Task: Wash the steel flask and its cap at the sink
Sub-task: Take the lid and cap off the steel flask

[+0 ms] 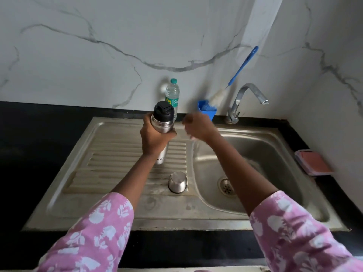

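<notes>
My left hand (155, 137) grips the steel flask (162, 122) round its body and holds it upright over the drainboard. A black stopper lid (163, 110) sits on the flask's top. My right hand (198, 127) hangs blurred just right of the flask, apart from it, fingers loosely curled and holding nothing. The steel cap (177, 182) stands upside down on the drainboard near the basin's left rim.
The steel sink (261, 154) has its basin on the right with a drain (226, 187). A tap (247, 99) rises behind it. A blue holder (208, 110) with a bottle brush (235, 75), a plastic water bottle (172, 95) and a pink soap dish (314, 162) stand around.
</notes>
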